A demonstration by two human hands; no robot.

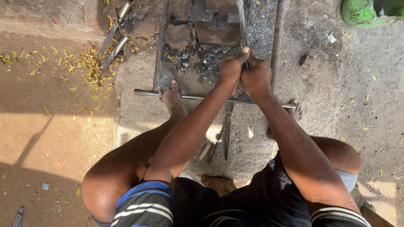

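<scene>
**Iron rod gripped over the coals**

Iron rod [243,23] runs from both hands up into the charcoal bed [198,56] beside a brick [219,29]. Left hand [230,69] and right hand [256,75] press together, fingers curled tight round the rod's near end. Below them a long metal bar [193,96] lies crosswise, both bare feet resting on it. A green container [362,11] sits well apart, top right.

Long rod [198,97] crosswise under both feet, bricks [214,25] beyond, green container [357,11] far right.
</scene>
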